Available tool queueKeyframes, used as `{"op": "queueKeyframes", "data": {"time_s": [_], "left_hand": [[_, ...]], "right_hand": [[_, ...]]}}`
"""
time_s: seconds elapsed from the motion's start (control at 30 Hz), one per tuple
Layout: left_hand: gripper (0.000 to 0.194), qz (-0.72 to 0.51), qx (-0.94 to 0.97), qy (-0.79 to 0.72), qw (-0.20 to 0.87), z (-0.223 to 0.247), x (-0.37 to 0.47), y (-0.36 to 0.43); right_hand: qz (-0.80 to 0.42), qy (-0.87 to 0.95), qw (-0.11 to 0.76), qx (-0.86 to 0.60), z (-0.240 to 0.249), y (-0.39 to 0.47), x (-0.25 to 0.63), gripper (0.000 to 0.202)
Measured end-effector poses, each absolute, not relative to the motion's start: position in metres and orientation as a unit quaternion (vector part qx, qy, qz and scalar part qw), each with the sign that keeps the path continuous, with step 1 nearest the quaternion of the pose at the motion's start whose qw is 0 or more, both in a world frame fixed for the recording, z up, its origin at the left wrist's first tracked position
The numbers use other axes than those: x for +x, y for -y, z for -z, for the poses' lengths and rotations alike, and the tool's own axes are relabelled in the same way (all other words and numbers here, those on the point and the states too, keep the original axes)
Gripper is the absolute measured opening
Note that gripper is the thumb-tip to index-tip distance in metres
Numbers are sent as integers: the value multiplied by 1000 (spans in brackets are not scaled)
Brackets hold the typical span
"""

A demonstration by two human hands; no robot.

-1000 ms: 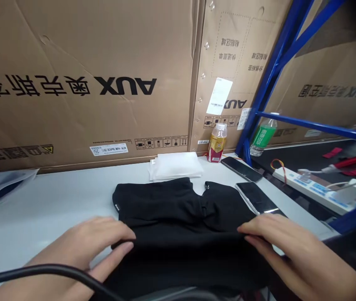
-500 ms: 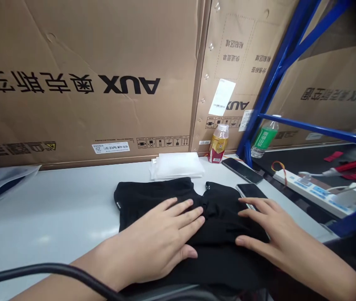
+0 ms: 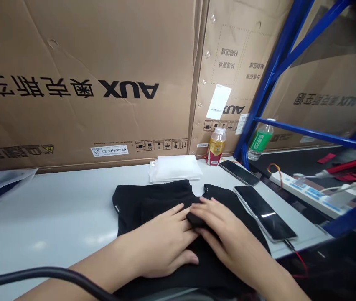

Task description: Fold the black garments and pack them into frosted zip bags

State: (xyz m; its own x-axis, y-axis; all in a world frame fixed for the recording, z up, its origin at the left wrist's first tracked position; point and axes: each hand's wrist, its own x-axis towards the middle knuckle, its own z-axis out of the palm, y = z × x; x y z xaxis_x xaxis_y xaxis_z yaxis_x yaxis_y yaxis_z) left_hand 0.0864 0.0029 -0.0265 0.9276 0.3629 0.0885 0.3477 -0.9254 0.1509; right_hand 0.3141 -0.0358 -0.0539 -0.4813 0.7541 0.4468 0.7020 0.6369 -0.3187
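A black garment (image 3: 159,200) lies partly folded on the pale table, with small white marks at its upper edges. My left hand (image 3: 165,242) rests flat on the cloth, fingers stretched out and thumb apart. A folded-over flap of the fabric partly covers its fingertips. Coming in from the right, my right hand (image 3: 225,230) grips that flap between its thumb and fingers, right against the left fingers. Much of the garment's near part is hidden under my hands and forearms.
White folded packaging (image 3: 178,168) sits behind the garment. A drink bottle (image 3: 216,147), a phone (image 3: 240,172) and a plugged-in phone (image 3: 265,214) are to the right. A blue rack post (image 3: 261,98) and large cartons (image 3: 102,42) stand behind. A black cable (image 3: 40,272) crosses the lower left.
My right hand has moved left from the garment's right side, bringing a fold of cloth over to my left fingers. The plugged-in phone is now uncovered. My left hand has hardly moved.
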Motion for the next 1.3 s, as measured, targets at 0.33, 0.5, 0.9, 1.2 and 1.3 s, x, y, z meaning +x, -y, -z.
{"op": "queueKeyframes", "data": {"time_s": [0.33, 0.5, 0.9, 1.2, 1.3], "left_hand": [[22, -229, 954, -185, 57, 15, 13, -35], [27, -221, 949, -222, 33, 17, 9, -36], [35, -310, 882, -332, 128, 20, 17, -25], [30, -384, 845, -356, 111, 20, 23, -14], [38, -351, 861, -347, 124, 27, 29, -12]], "right_hand": [[-79, 745, 326, -576, 41, 23, 356, 31], [-3, 736, 168, -656, 45, 21, 342, 56], [42, 756, 131, -640, -15, 8, 240, 34], [-119, 832, 306, -447, 20, 16, 259, 36], [-103, 890, 197, -397, 42, 22, 254, 52]]}}
